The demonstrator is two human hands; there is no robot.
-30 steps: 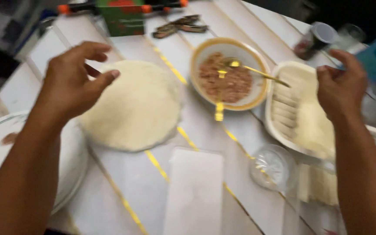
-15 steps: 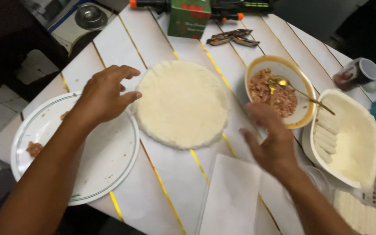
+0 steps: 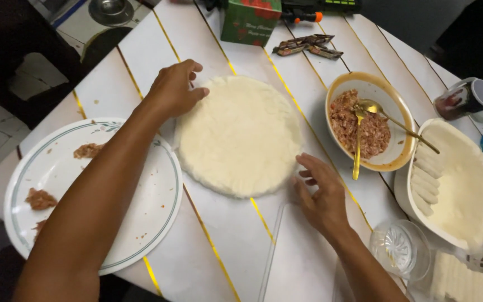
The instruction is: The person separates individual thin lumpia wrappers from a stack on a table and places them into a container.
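Fingers (image 3: 197, 92) of both hands — loosely spread — touch the round wrapper stack (image 3: 238, 137) edges.

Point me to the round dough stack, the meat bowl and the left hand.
round dough stack (image 3: 238, 137), head view, middle of top.
meat bowl (image 3: 389, 92), head view, bare inner wall.
left hand (image 3: 174, 89), head view, back of hand.

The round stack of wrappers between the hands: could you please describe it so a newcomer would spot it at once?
On the white slatted table, look between the green-rimmed plate and the bowl of minced filling. The round stack of wrappers lies there, left hand and right hand at its edges. It alone is flat, pale and bare.
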